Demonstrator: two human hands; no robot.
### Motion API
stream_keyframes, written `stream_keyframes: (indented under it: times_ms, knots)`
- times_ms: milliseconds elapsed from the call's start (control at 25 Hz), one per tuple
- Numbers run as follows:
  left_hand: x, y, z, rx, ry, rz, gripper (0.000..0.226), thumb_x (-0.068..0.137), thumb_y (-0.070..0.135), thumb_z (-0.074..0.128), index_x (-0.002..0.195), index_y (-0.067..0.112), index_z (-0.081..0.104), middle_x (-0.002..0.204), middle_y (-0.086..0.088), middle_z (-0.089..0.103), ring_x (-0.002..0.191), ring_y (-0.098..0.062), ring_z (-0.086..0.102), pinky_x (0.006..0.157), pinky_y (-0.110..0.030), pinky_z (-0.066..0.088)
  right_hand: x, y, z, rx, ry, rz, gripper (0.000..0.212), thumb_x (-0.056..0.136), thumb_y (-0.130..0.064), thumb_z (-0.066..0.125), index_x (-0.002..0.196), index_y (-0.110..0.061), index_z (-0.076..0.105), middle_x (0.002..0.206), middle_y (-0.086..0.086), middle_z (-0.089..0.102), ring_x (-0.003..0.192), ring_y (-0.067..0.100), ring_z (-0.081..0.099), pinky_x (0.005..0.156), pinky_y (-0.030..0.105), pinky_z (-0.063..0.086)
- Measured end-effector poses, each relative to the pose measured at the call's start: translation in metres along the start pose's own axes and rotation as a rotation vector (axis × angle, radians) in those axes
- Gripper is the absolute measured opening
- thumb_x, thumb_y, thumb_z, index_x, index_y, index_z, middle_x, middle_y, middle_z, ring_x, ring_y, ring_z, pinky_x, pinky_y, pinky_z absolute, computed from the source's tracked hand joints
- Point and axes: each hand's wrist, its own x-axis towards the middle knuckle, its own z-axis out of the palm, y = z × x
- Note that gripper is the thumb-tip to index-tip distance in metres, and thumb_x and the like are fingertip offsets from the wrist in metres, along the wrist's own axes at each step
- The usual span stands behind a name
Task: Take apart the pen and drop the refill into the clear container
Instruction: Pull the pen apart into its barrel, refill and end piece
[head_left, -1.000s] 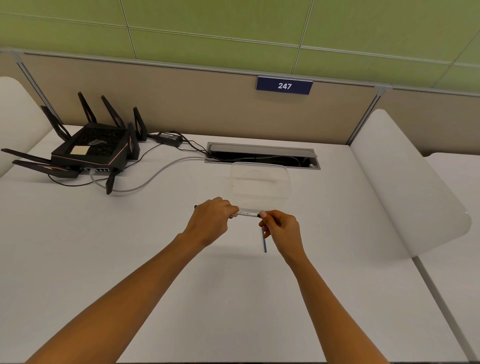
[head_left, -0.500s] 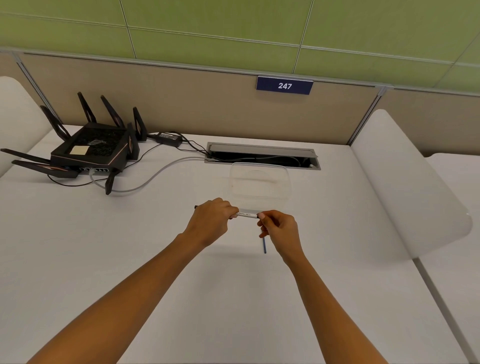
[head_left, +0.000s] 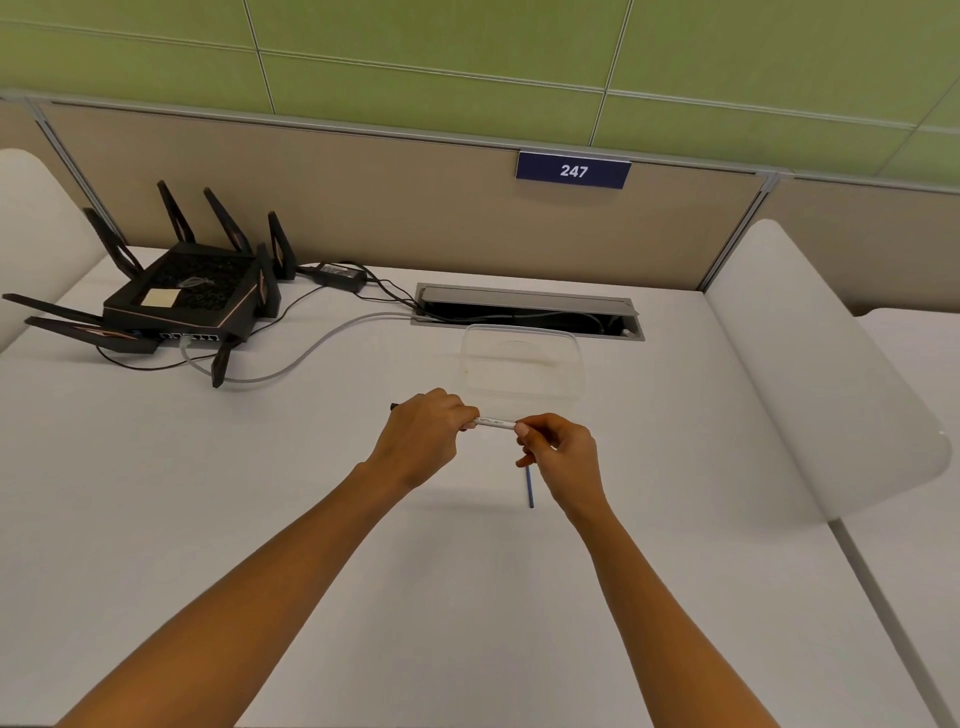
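A white pen barrel is held level just above the desk, between my two hands. My left hand is closed around its left part, and a black end pokes out past the knuckles. My right hand pinches the barrel's right end with its fingertips. A thin blue refill points down from under the right hand's lower fingers; I cannot tell whether it touches the desk. The clear container stands open just behind the hands, and nothing shows inside it.
A black router with several antennas sits at the back left, with cables running to a desk cable slot behind the container. White curved dividers border the white desk at the right and far left.
Almost nothing differs. Both hands keep their grip on the pen barrel, and the right hand's fingertips have shifted only slightly.
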Motion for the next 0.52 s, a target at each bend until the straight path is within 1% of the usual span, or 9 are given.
stream_keyframes:
  times_ms: [120, 240, 280, 320, 360, 400, 440, 520]
  knots:
    - [-0.001, -0.002, -0.004, -0.007, 0.041, 0.003, 0.027, 0.061, -0.006, 0.078, 0.07, 0.018, 0.07, 0.061, 0.005, 0.067, 0.054, -0.018, 0.056, 0.05, -0.011, 0.001, 0.004, 0.001, -0.005, -0.039, -0.013, -0.033, 0.021, 0.091, -0.015, 0.064, 0.078, -0.031, 0.068, 0.072, 0.0, 0.069, 0.06, 0.013, 0.068, 0.064, 0.035, 0.062]
    - [0.003, 0.004, 0.0, -0.032, 0.045, 0.004, 0.028, 0.062, -0.008, 0.075, 0.07, 0.018, 0.07, 0.062, 0.005, 0.067, 0.055, -0.018, 0.056, 0.048, -0.01, 0.004, 0.004, -0.002, -0.004, -0.085, -0.02, -0.058, 0.021, 0.091, -0.014, 0.064, 0.078, -0.03, 0.067, 0.071, -0.002, 0.068, 0.056, 0.009, 0.067, 0.062, 0.029, 0.06]
    - [0.003, 0.003, 0.004, -0.047, 0.05, -0.003, 0.028, 0.062, -0.009, 0.074, 0.07, 0.017, 0.07, 0.063, 0.004, 0.067, 0.057, -0.02, 0.058, 0.045, -0.01, 0.009, 0.003, -0.003, -0.006, -0.097, -0.003, -0.071, 0.021, 0.091, -0.012, 0.064, 0.079, -0.028, 0.068, 0.071, -0.002, 0.067, 0.054, 0.009, 0.066, 0.059, 0.026, 0.059]
    - [0.001, -0.004, 0.006, -0.066, 0.065, -0.028, 0.029, 0.062, -0.011, 0.071, 0.072, 0.017, 0.071, 0.065, 0.003, 0.068, 0.06, -0.022, 0.06, 0.042, -0.01, 0.019, 0.003, -0.001, -0.014, -0.094, 0.043, -0.075, 0.019, 0.091, -0.009, 0.063, 0.08, -0.024, 0.068, 0.07, -0.001, 0.067, 0.051, 0.007, 0.065, 0.057, 0.024, 0.057]
    - [-0.003, -0.017, 0.007, -0.083, 0.085, -0.08, 0.03, 0.063, -0.012, 0.068, 0.073, 0.016, 0.071, 0.067, 0.001, 0.069, 0.064, -0.025, 0.062, 0.043, -0.015, 0.032, 0.005, 0.003, -0.03, -0.079, 0.114, -0.069, 0.017, 0.091, -0.006, 0.063, 0.081, -0.019, 0.068, 0.069, 0.0, 0.066, 0.048, 0.007, 0.064, 0.056, 0.025, 0.056]
    - [-0.009, -0.033, 0.005, -0.088, 0.106, -0.142, 0.03, 0.065, -0.012, 0.066, 0.075, 0.016, 0.071, 0.068, -0.001, 0.069, 0.068, -0.026, 0.064, 0.046, -0.021, 0.04, 0.008, 0.009, -0.051, -0.066, 0.189, -0.052, 0.013, 0.091, -0.005, 0.062, 0.083, -0.014, 0.068, 0.069, 0.001, 0.065, 0.047, 0.008, 0.064, 0.058, 0.029, 0.056]
    - [-0.015, -0.05, 0.003, -0.076, 0.126, -0.182, 0.029, 0.067, -0.012, 0.065, 0.076, 0.015, 0.071, 0.069, -0.001, 0.069, 0.069, -0.026, 0.063, 0.047, -0.024, 0.042, 0.012, 0.015, -0.073, -0.07, 0.243, -0.034, 0.01, 0.091, -0.007, 0.063, 0.086, -0.012, 0.069, 0.069, 0.002, 0.066, 0.049, 0.011, 0.065, 0.061, 0.034, 0.057]
    - [-0.021, -0.072, -0.003, -0.036, 0.124, -0.194, 0.026, 0.072, -0.01, 0.066, 0.077, 0.014, 0.072, 0.067, -0.002, 0.069, 0.064, -0.025, 0.061, 0.046, -0.023, 0.04, 0.014, 0.027, -0.103, -0.088, 0.253, 0.006, 0.007, 0.091, -0.015, 0.065, 0.091, -0.012, 0.072, 0.073, 0.004, 0.07, 0.053, 0.016, 0.068, 0.065, 0.037, 0.058]
